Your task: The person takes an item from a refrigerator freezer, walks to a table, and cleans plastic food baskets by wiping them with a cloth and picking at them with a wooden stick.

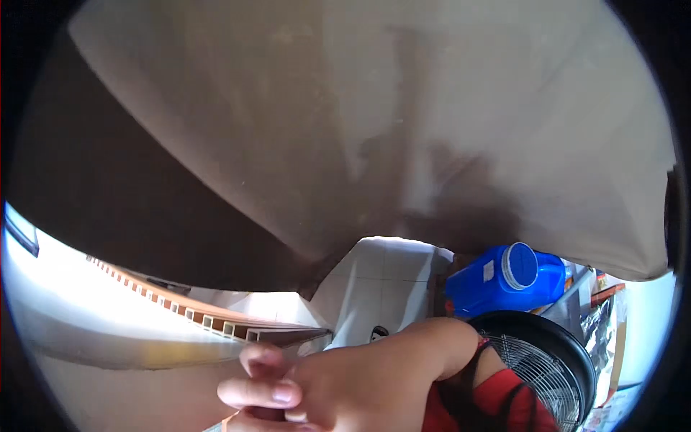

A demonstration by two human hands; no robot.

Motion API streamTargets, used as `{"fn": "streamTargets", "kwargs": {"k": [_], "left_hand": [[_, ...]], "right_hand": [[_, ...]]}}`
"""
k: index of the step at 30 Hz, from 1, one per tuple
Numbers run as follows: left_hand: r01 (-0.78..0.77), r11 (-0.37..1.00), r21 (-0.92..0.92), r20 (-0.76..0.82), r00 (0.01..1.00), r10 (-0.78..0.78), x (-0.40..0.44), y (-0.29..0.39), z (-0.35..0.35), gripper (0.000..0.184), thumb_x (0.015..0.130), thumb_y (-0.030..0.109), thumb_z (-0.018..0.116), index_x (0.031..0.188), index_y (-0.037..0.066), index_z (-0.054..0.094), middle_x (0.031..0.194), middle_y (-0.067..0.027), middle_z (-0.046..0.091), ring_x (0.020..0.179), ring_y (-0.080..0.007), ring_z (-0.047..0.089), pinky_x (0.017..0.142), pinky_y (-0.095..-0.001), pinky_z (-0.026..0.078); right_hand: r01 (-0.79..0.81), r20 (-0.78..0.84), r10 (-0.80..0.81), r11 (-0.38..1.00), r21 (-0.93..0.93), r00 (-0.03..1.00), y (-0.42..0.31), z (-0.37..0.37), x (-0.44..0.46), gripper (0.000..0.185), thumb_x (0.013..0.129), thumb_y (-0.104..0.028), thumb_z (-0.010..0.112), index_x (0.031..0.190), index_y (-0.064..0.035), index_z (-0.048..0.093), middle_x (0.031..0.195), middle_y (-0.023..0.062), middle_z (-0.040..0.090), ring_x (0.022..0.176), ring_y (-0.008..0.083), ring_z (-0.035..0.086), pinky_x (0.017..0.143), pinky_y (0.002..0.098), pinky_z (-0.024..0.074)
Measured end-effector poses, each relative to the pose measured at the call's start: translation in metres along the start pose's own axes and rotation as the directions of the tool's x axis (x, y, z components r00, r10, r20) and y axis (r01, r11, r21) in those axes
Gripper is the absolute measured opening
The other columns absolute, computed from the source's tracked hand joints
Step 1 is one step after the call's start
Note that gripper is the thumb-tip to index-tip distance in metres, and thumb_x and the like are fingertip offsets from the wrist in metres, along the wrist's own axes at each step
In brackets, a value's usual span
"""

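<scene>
A bare forearm comes in from the right at the bottom centre, and my right hand [309, 392] is at its end, low in the view. Its fingers are bent and pressed together towards the left. What lies between them, if anything, is hidden, and the bottom edge cuts the hand off. I cannot make out my left hand as a separate hand. Above, a large brown sheet-like surface [302, 122] fills most of the view, with dark shadows on it. My right hand appears apart from this surface.
A blue jug [475, 281] with a round ribbed lid lies at the right, below the brown surface. Beside the arm is a black round fan [543, 374] with a wire grille. Red cloth [497, 407] shows near the elbow. A slotted strip [191, 313] runs along the left, near a tiled floor [389, 277].
</scene>
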State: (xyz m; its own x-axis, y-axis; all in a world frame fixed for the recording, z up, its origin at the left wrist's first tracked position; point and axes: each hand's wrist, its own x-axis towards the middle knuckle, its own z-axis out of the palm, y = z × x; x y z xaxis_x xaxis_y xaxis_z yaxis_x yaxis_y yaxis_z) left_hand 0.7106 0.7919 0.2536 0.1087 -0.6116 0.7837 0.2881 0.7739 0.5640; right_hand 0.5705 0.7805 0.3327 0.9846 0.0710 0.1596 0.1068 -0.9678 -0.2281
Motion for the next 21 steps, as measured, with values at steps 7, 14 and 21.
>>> {"fn": "streamTargets", "kwargs": {"k": [7, 14, 21], "left_hand": [[-0.122, 0.992, 0.032, 0.002, 0.993, 0.122, 0.002, -0.013, 0.011, 0.017, 0.074, 0.024, 0.052, 0.091, 0.025, 0.052, 0.119, -0.0043, 0.040, 0.115, -0.0255, 0.034, 0.094, -0.0462, 0.027], [-0.279, 0.956, 0.085, -0.169, 0.942, 0.290, 0.012, -0.028, 0.048, 0.045, 0.067, 0.015, 0.062, 0.109, 0.010, 0.048, 0.125, -0.0130, 0.039, 0.114, -0.0277, 0.037, 0.093, -0.0360, 0.030], [0.248, 0.532, 0.810, -0.438, 0.858, 0.267, 0.022, -0.082, 0.044, 0.070, 0.072, 0.017, 0.050, 0.132, 0.011, 0.015, 0.136, -0.0131, 0.019, 0.125, -0.0289, 0.021, 0.102, -0.0450, 0.012]], "right_hand": [[-0.037, -0.060, 0.045, 0.992, 0.122, 0.997, -0.004, 0.004, -0.015, 0.032, 0.074, -0.026, 0.060, 0.098, -0.0070, 0.051, 0.086, 0.0104, 0.051, 0.076, 0.0240, 0.052, 0.064, 0.0296, 0.0419], [-0.147, -0.736, 0.381, 0.919, 0.365, 0.560, 0.008, 0.031, -0.066, 0.015, 0.055, -0.002, 0.060, 0.055, -0.0086, 0.046, 0.054, 0.0021, 0.048, 0.043, 0.0165, 0.041, 0.045, 0.0243, 0.0326], [-0.134, -0.663, 0.715, 0.696, 0.705, 0.224, 0.023, 0.049, -0.135, 0.017, 0.060, 0.001, 0.055, 0.073, -0.0061, 0.048, 0.064, 0.0038, 0.050, 0.051, 0.0128, 0.042, 0.048, 0.0226, 0.0333]]}}
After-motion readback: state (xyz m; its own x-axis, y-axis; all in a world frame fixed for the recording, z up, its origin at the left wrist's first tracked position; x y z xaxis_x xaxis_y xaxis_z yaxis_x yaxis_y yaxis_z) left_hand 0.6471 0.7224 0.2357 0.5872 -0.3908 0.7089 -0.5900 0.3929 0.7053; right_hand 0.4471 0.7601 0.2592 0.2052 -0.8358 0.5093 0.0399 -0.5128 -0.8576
